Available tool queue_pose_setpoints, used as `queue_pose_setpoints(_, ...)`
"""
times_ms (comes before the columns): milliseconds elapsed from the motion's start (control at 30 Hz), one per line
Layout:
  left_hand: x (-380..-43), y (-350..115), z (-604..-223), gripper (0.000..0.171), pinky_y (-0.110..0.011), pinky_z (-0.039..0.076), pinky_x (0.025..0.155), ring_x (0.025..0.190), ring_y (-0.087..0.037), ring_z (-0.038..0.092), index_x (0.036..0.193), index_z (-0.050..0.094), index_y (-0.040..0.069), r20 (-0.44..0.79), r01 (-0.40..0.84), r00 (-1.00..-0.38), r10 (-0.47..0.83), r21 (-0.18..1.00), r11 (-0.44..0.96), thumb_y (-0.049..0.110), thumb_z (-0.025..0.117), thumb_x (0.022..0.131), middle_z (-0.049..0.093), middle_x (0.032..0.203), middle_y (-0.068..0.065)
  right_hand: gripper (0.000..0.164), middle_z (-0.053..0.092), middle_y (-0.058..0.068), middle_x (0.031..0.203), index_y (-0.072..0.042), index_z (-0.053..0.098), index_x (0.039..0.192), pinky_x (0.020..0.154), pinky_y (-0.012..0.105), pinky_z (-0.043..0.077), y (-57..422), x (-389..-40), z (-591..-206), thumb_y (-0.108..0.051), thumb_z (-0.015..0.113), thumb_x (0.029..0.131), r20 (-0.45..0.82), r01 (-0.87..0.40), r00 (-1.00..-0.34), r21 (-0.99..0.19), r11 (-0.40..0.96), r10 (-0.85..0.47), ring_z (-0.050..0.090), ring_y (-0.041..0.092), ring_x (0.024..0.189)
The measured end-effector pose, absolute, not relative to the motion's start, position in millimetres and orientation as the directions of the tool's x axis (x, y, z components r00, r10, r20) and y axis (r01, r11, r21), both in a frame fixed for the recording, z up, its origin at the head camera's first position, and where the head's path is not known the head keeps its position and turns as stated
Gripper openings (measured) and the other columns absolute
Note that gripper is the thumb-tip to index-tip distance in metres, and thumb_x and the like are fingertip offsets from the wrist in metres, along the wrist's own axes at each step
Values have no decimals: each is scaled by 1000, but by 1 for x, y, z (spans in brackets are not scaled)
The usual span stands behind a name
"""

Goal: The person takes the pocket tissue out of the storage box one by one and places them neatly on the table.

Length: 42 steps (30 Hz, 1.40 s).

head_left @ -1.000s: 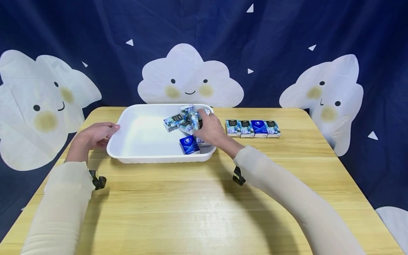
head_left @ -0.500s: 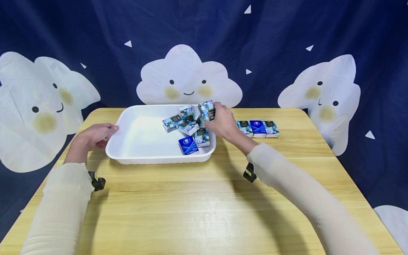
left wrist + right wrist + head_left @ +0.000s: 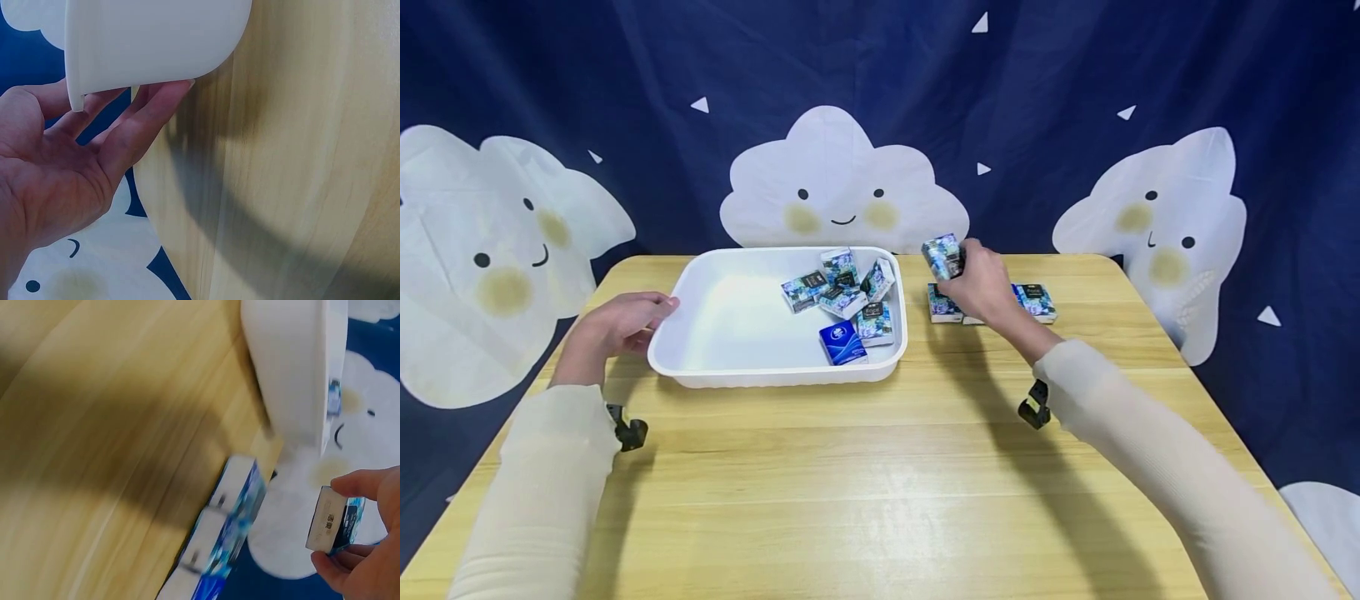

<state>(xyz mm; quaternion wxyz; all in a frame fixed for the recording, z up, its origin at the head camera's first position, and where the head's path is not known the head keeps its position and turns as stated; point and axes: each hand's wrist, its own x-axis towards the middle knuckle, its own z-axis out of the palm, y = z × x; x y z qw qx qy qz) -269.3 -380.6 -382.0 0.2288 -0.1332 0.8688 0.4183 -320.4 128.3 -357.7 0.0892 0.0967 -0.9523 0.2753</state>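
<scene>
Counter (image 3: 790,483): pale yellow wood grain, far corners rounded. White tray (image 3: 775,377) sits near far edge, left of middle, long side across. Just right of it, apart, four small packs (image 3: 945,307) lie in tight row, faces up: flower-printed, flower-printed, blue, flower-printed, going left to right. Two arm shadows (image 3: 1022,450) fall across nearer wood, soft glare (image 3: 887,525) between them.
</scene>
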Motion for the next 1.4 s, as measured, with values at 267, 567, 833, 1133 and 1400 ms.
queue_pose_setpoints(267, -269, -379, -382, 70, -32, 56, 83, 121, -36, 52, 157, 25, 1, -504, -424, -862, -53, 661, 619, 51, 32, 108, 39, 145, -25, 68, 61, 35, 122, 12, 47, 137, 90, 57, 50, 180, -322, -358, -19, 74, 83, 210, -150, -976, -490, 859, -50, 60, 48, 107)
queue_pose_setpoints(567, -268, -378, -383, 68, -32, 55, 82, 118, -35, 52, 156, 26, 1, -505, -426, -861, -55, 658, 621, 50, 31, 109, 40, 142, -24, 72, 55, 40, 125, 16, 40, 141, 92, 59, 48, 234, -324, -361, -21, 69, 87, 133, -28, -990, -459, 888, 38, 54, 52, 110)
queue_pose_setpoints(833, -268, -381, -383, 68, -32, 55, 82, 119, -35, 51, 157, 24, 1, -505, -425, -862, -55, 658, 621, 48, 30, 109, 38, 143, -24, 71, 53, 43, 121, 20, 41, 136, 93, 62, 45, 274, -326, -372, -26, 68, 89, 114, 52, -987, -460, 887, 117, 50, 56, 111)
queue_pose_setpoints(1133, -268, -379, -381, 69, -33, 55, 83, 119, -35, 52, 158, 22, 1, -517, -437, -854, -54, 657, 614, 49, 31, 109, 39, 144, -24, 64, 54, 40, 112, 20, 44, 124, 87, 61, 47, 302, -320, -392, -24, 70, 86, 68, 112, -985, -443, 889, 158, 51, 53, 102)
queue_pose_setpoints(1400, -268, -379, -381, 72, -33, 55, 83, 122, -37, 50, 158, 21, 1, -517, -436, -854, -52, 659, 613, 51, 32, 108, 38, 146, -26, 60, 54, 39, 107, 21, 45, 118, 82, 58, 49, 312, -313, -403, -23, 66, 83, -19, 161, -986, -392, 906, 167, 52, 52, 98)
